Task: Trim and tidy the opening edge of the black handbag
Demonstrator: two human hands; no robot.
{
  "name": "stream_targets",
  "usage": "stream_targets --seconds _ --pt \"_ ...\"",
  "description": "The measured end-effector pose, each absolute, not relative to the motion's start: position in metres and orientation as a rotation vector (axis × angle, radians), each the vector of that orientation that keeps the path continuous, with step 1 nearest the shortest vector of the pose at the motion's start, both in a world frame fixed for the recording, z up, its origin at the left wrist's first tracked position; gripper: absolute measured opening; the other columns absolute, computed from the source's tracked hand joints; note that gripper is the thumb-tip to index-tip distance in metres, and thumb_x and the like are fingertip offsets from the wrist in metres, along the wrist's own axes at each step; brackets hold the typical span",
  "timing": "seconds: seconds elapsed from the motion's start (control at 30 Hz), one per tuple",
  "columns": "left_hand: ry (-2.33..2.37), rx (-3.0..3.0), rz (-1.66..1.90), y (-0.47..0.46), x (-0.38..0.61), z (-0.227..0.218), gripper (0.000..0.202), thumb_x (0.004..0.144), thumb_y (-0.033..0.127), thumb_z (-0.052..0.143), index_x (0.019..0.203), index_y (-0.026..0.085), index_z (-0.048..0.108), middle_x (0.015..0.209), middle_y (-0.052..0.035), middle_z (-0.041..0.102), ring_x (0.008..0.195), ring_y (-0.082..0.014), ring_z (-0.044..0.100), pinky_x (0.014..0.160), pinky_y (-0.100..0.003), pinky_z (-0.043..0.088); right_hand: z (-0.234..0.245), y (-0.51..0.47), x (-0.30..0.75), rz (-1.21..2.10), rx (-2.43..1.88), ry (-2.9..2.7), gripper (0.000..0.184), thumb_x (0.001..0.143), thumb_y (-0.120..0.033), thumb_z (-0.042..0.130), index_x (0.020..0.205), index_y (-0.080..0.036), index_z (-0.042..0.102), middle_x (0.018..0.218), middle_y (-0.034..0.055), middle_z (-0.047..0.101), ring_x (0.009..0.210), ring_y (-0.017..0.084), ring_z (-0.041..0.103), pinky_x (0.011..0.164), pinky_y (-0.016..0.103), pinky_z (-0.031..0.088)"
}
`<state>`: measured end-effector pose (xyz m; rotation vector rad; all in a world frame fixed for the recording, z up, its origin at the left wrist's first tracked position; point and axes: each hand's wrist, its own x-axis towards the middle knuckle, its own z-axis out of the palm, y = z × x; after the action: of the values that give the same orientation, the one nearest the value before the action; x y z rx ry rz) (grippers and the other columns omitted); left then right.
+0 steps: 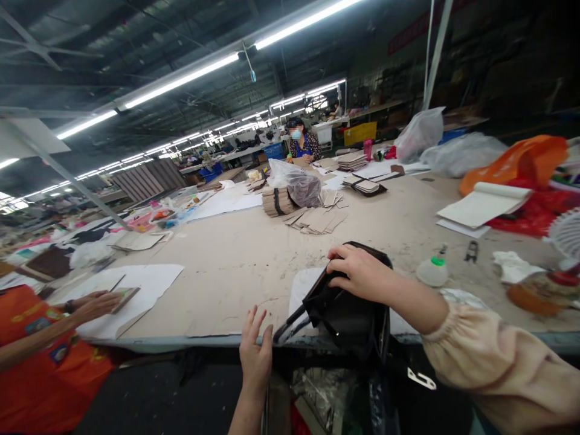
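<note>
A black handbag (351,317) rests at the table's front edge, partly on a white sheet, with its strap (292,323) sticking out to the left. My right hand (356,275) reaches over the bag from the right, its fingers curled round the upper rim. Left of the strap, my left hand (256,347) is raised with fingers apart and nothing in it. A white tag (421,379) hangs at the bag's lower right. The inside of the bag is mostly hidden by my right hand.
A small bottle with a green collar (434,272), a black clip (472,251) and a notepad (484,205) lie to the right. Brown pieces (317,219) are spread mid-table. At the left a co-worker's hands (97,302) work over white paper; another person (302,142) sits opposite.
</note>
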<state>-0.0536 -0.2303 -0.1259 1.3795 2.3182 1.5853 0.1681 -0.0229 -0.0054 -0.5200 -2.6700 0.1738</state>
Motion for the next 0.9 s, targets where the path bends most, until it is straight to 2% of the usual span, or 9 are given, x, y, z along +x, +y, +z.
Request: stream_targets --seconds 0.1,0.2,0.3,0.4,0.47,0.57,0.67,0.77,0.9 --pt "2.238 1.585 1.609 -0.235 -0.04 -0.101 0.031 0.087 0.027 0.049 0.115 0.021 0.06 0.129 -0.0097 0.054 0.126 -0.0255 0.043 0.107 -0.047 0.033 -0.009 -0.02 0.165 0.156 -0.543 -2.68 0.011 0.079 -0.031 0.066 0.082 -0.021 0.067 0.107 0.0064 0.054 0.095 0.022 0.05 0.085 0.036 0.04" --pt "2.126 1.777 1.461 -0.221 -0.02 -0.075 0.043 0.084 0.028 0.055 0.126 0.021 0.051 0.131 -0.0106 0.052 0.128 -0.0269 0.04 0.108 -0.048 0.031 -0.011 -0.019 0.162 0.15 -0.561 -2.675 0.01 0.079 -0.032 0.065 0.08 -0.022 0.067 0.112 0.0069 0.053 0.099 0.023 0.05 0.085 0.037 0.039" --pt "2.095 1.723 1.393 -0.194 -0.002 -0.067 0.052 0.081 0.031 0.06 0.129 0.017 0.047 0.13 -0.0136 0.053 0.123 -0.0274 0.046 0.105 -0.045 0.036 -0.007 -0.024 0.162 0.132 -0.576 -2.641 0.013 0.076 -0.032 0.069 0.082 -0.021 0.066 0.116 0.0077 0.05 0.097 0.023 0.052 0.083 0.037 0.04" --pt "2.056 1.582 1.404 -0.169 0.006 -0.073 0.05 0.079 0.033 0.062 0.125 0.016 0.051 0.118 -0.0122 0.062 0.109 -0.0249 0.057 0.097 -0.039 0.044 0.002 -0.032 0.165 0.101 -0.521 -2.614 0.016 0.074 -0.026 0.07 0.086 -0.019 0.063 0.112 0.0075 0.053 0.094 0.022 0.053 0.082 0.036 0.039" --pt "2.053 1.499 1.409 -0.16 0.008 -0.077 0.044 0.079 0.034 0.062 0.119 0.017 0.056 0.109 -0.0098 0.066 0.1 -0.0232 0.061 0.091 -0.036 0.047 0.007 -0.037 0.166 0.129 -0.409 -2.654 0.014 0.075 -0.022 0.067 0.088 -0.019 0.062 0.101 0.006 0.058 0.092 0.021 0.054 0.082 0.034 0.038" --pt "2.021 1.467 1.402 -0.155 0.007 -0.075 0.034 0.077 0.033 0.064 0.107 0.019 0.064 0.098 -0.0055 0.069 0.09 -0.0209 0.063 0.085 -0.033 0.049 0.008 -0.04 0.164 0.221 -0.262 -2.743 0.015 0.079 -0.02 0.063 0.093 -0.019 0.063 0.089 0.0041 0.063 0.089 0.019 0.056 0.081 0.031 0.039" --pt "1.943 1.463 1.387 -0.153 0.004 -0.068 0.027 0.075 0.03 0.065 0.1 0.02 0.067 0.089 -0.0021 0.07 0.083 -0.0188 0.063 0.078 -0.029 0.049 0.002 -0.037 0.158 0.26 -0.256 -2.774 0.016 0.082 -0.021 0.06 0.097 -0.02 0.064 0.089 0.0033 0.065 0.086 0.019 0.058 0.078 0.029 0.039" --pt "1.904 1.446 1.382 -0.15 -0.001 -0.064 0.026 0.075 0.029 0.065 0.098 0.02 0.068 0.088 -0.0016 0.071 0.081 -0.0182 0.063 0.076 -0.028 0.048 -0.003 -0.033 0.154 0.266 -0.306 -2.781 0.011 0.085 -0.023 0.056 0.089 -0.02 0.066 0.084 0.0024 0.067 0.08 0.018 0.06 0.074 0.028 0.039" --pt "1.913 1.437 1.398 -0.148 -0.005 -0.066 0.026 0.074 0.029 0.064 0.097 0.019 0.069 0.086 -0.0021 0.071 0.08 -0.0184 0.063 0.075 -0.027 0.048 -0.003 -0.034 0.153 0.246 -0.421 -2.805 0.016 0.086 -0.027 0.054 0.078 -0.02 0.066 0.077 0.0026 0.068 0.075 0.017 0.061 0.069 0.026 0.038"
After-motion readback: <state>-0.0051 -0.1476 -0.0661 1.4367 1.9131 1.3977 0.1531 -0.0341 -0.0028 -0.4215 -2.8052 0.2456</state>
